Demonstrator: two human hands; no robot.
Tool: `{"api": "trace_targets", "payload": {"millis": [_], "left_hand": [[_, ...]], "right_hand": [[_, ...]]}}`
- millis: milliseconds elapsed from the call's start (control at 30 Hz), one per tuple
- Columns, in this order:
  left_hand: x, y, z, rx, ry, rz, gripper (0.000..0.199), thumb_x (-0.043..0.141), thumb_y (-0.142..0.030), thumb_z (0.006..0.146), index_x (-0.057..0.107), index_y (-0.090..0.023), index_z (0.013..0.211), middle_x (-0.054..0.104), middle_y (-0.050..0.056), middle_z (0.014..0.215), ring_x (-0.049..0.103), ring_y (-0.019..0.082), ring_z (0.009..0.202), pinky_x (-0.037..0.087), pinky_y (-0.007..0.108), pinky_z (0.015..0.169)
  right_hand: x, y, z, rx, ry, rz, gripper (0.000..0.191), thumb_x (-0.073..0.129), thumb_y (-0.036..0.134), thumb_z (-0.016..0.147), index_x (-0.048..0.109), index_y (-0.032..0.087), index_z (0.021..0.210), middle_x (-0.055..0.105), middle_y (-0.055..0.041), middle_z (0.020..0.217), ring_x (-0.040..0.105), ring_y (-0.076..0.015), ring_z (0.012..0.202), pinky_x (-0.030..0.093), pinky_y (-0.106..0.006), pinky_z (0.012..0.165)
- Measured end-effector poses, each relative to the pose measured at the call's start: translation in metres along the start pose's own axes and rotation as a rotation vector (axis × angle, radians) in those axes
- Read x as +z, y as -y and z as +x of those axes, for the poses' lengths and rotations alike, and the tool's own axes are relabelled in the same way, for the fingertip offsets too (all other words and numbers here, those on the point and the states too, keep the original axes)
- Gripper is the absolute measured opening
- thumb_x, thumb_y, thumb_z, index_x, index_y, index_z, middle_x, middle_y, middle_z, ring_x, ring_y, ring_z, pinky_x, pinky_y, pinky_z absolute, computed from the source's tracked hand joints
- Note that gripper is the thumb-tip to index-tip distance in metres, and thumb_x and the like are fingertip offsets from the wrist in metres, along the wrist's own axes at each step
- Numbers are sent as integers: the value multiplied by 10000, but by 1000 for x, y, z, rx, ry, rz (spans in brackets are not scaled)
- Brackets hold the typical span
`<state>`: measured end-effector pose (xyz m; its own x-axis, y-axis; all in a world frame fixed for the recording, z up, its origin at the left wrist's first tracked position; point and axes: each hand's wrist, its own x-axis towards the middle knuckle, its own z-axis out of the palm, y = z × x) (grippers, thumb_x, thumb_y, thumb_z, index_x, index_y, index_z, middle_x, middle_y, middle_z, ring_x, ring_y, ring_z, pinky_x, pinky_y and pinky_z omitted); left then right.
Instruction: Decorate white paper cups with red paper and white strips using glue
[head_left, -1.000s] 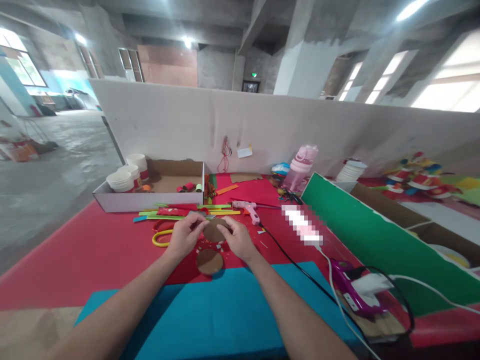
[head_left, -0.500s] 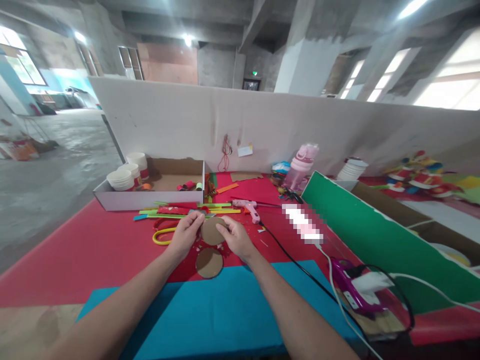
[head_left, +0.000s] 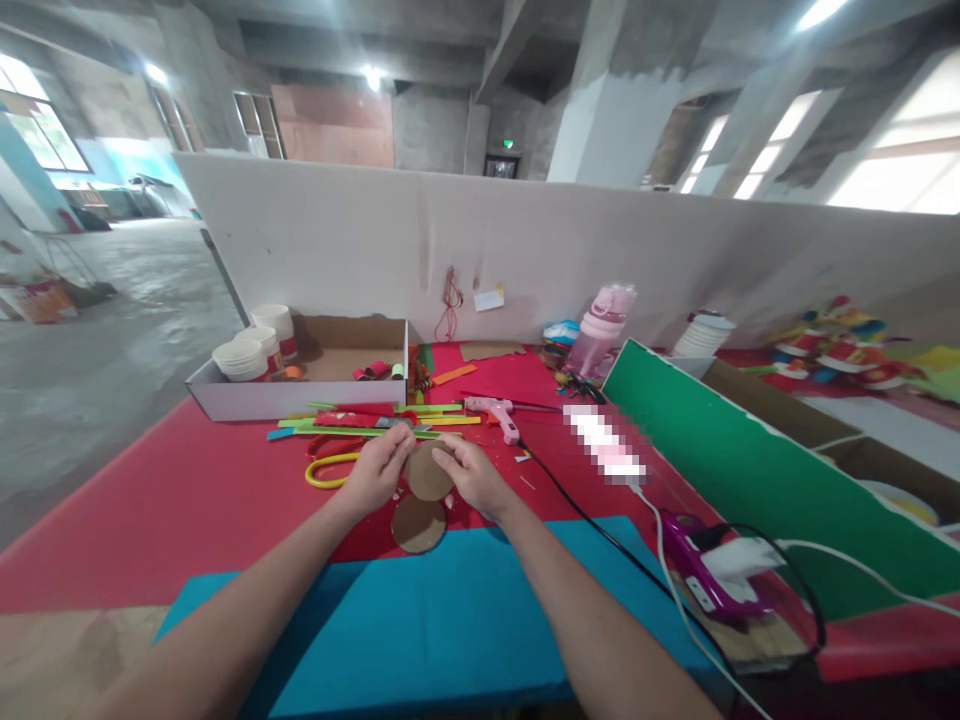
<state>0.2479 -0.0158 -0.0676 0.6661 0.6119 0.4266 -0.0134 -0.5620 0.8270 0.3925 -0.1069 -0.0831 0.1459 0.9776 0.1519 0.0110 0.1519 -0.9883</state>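
Note:
Between my two hands is a round brown cardboard disc [head_left: 429,472], held just above the red table. My left hand [head_left: 381,468] has its fingers pressed together at the disc's left edge. With its thumb on the disc's face, my right hand [head_left: 472,474] grips the right side. A second cardboard disc [head_left: 418,525] lies on the red surface, nearer to me. Scissors with a yellow handle [head_left: 321,471] lie left of my left hand. Beyond my hands are green strips [head_left: 322,430] and a pink glue gun [head_left: 496,412].
A white box [head_left: 300,398] with paper cups stands back left. Blue cloth [head_left: 420,630] covers the near edge. To the right are a purple power strip [head_left: 712,575], cables, a green-sided box [head_left: 720,470] and a pink bottle [head_left: 604,325].
The held disc has moved slightly down and toward the disc on the table. My left hand has shifted a little to the right.

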Motion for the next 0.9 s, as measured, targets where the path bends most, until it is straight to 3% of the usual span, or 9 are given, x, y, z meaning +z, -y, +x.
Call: {"api": "trace_targets", "payload": {"millis": [100, 200, 367, 467, 567, 767, 900], "left_hand": [[0, 3, 1, -164, -3, -316, 308, 465, -435, 897, 435, -195, 706, 416, -38, 598, 386, 98, 513, 330, 215, 490], [-3, 5, 4, -208, -1, -393, 225, 546, -404, 863, 492, -191, 815, 439, -52, 597, 404, 86, 500, 340, 203, 487], [-6, 4, 5, -107, 53, -141, 236, 557, -404, 857, 535, -172, 819, 473, -30, 650, 434, 97, 572, 356, 208, 529], [-6, 1, 3, 34, 102, 95, 225, 552, -369, 861, 552, -167, 761, 508, -10, 679, 452, 113, 622, 356, 220, 566], [-4, -2, 1, 113, 57, 177, 265, 501, -352, 888, 531, -168, 700, 509, -3, 674, 445, 116, 628, 345, 229, 588], [-1, 1, 1, -236, -1, -225, 427, 417, -485, 911, 429, -181, 610, 385, -37, 545, 368, 97, 494, 314, 220, 485], [-3, 0, 3, -219, 49, -228, 371, 532, -483, 857, 556, -155, 686, 474, -21, 609, 427, 93, 557, 338, 203, 512]], "right_hand": [[2, 4, -2, 19, 60, -11, 217, 554, 420, 846, 565, 210, 899, 578, 7, 708, 543, -118, 496, 392, -180, 315], [2, 6, -3, 8, 25, -88, 201, 536, 407, 853, 559, 210, 878, 557, 13, 681, 515, -110, 470, 375, -178, 308], [-2, 4, -1, -45, -40, -204, 212, 520, 413, 868, 549, 204, 843, 532, 16, 681, 515, -111, 511, 392, -185, 363], [-3, 2, -1, -35, 8, -240, 223, 513, 427, 872, 521, 206, 840, 499, 22, 666, 510, -111, 501, 391, -190, 359], [-1, 0, -2, -16, 51, -232, 213, 480, 424, 889, 501, 213, 868, 480, 25, 665, 494, -110, 476, 387, -196, 343], [-1, 5, -2, -115, 19, -262, 179, 464, 362, 899, 531, 199, 866, 523, 6, 723, 525, -128, 607, 413, -207, 472], [-3, 8, -2, -207, -18, -354, 148, 521, 322, 872, 572, 185, 893, 587, -4, 797, 552, -145, 737, 439, -237, 628]]}}
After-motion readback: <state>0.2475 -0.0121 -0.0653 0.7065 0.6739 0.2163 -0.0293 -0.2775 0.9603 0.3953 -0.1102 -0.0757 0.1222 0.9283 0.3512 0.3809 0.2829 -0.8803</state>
